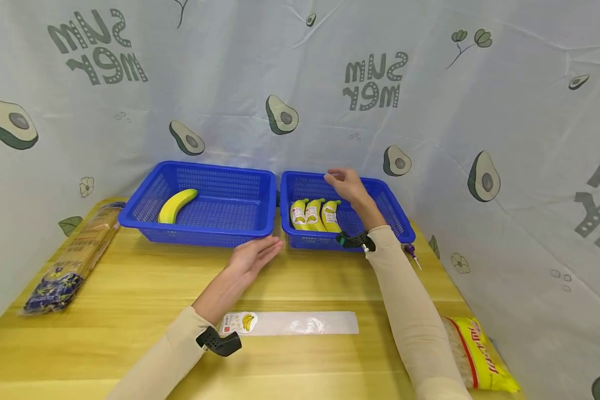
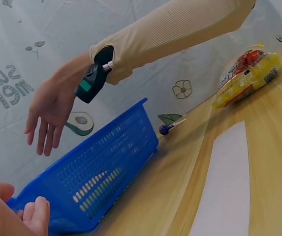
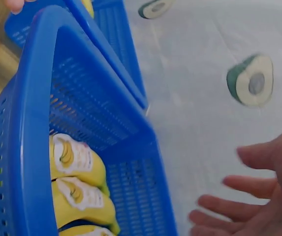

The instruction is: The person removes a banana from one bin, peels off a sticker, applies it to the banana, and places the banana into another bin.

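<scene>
Two blue baskets stand side by side at the back of the wooden table. The left basket (image 1: 215,183) holds one bare banana (image 1: 176,205). The right basket (image 1: 387,203) holds three wrapped bananas (image 1: 315,215) with labels, seen closer as wrapped bananas (image 3: 77,182) inside the right basket (image 3: 32,128). My right hand (image 1: 346,185) hovers above them, fingers loose and holding nothing; the right hand (image 2: 47,110) shows spread fingers. My left hand (image 1: 254,256) lies flat on the table before the baskets, empty. An empty clear banana wrapper (image 1: 290,323) lies near my left wrist.
A long packet of bread (image 1: 75,258) lies along the table's left edge. A yellow packet (image 1: 480,355) sits at the front right corner. A small purple-tipped tool (image 1: 411,253) lies right of the right basket. Avocado-print cloth walls surround the table.
</scene>
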### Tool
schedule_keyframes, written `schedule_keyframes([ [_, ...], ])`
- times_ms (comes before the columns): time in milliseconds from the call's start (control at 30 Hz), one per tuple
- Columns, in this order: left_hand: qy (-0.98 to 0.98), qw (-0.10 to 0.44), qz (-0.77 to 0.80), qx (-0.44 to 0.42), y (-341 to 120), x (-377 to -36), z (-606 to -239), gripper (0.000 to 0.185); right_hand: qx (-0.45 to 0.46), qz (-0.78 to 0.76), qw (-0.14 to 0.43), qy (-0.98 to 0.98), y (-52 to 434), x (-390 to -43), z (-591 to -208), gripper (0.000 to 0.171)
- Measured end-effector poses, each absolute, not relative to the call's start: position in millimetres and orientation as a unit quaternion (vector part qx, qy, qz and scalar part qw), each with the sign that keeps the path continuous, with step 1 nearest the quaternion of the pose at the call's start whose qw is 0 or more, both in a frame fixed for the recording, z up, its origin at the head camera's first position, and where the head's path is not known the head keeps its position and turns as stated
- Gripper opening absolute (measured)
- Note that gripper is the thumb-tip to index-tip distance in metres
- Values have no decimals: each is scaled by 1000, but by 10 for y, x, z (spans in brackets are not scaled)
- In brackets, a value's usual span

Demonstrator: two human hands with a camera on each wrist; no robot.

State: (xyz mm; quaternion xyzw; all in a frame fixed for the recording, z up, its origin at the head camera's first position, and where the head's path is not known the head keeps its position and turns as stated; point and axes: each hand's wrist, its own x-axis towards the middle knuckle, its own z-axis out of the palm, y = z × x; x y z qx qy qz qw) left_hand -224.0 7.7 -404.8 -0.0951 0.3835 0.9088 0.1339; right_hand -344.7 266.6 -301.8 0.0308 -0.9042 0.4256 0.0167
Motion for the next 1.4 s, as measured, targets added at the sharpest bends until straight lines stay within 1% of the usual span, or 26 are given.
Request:
schedule_keyframes([
  [100,386,128,908,-101,-69,-2209,-4063,26,71,386,-3,-920,2560,-3421,-2962,50],
  [133,390,125,907,-100,-118,-2197,-4073,27,82,374,-11,-924,2519,-3414,-2946,50],
  [333,419,117,896,-91,-400,-2111,-4153,52,130,351,-29,-927,2263,-3396,-2913,49],
  [533,413,110,898,-103,-749,-2049,-4179,58,176,331,-49,-926,2029,-3384,-2873,46],
  [633,410,97,899,-118,-936,-2035,-4174,55,204,313,-50,-926,1913,-3385,-2874,46],
  [800,394,81,903,-149,-1215,-2030,-4190,30,233,281,-58,-929,1746,-3419,-2920,46],
  [867,390,77,904,-158,-1314,-2031,-4195,24,237,273,-61,-930,1684,-3428,-2935,45],
  [933,388,75,905,-161,-1410,-2038,-4197,30,237,269,-63,-931,1623,-3432,-2941,46],
  [1067,365,74,912,-175,-1600,-2068,-4166,52,238,261,-62,-934,1496,-3448,-2956,48],
  [1133,350,73,916,-183,-1699,-2090,-4147,60,240,256,-63,-934,1431,-3455,-2963,49],
  [1233,325,71,922,-200,-1825,-2113,-4121,63,244,253,-70,-934,1349,-3456,-2970,50],
  [1400,276,55,932,-227,-1994,-2137,-4082,63,259,248,-78,-930,1233,-3435,-2969,49],
])
